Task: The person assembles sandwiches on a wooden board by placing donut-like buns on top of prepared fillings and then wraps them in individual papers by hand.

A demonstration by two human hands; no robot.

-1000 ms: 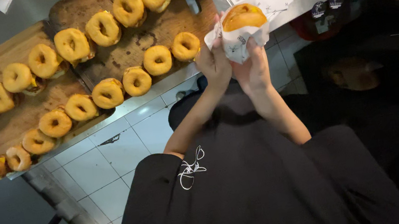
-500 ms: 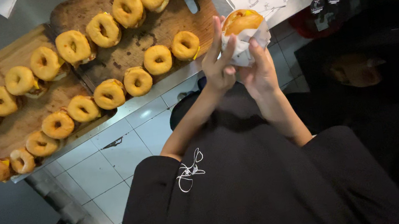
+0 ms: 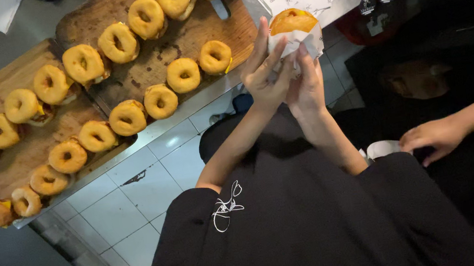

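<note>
At right, co-worker's hand (image 3: 433,137) has dropped.

Paper-wrapped bagel sandwich (image 3: 292,22) between 2 hands (image 3: 285,78)

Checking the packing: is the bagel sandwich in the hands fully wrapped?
Partly: white paper covers the bagel sandwich's lower half, its top bare, between left hand and right hand.

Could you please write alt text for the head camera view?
Both hands, left hand and right hand, wrap white paper around a bagel sandwich. Rows of bagel sandwiches fill wooden boards; another person's hand reaches in.
</note>
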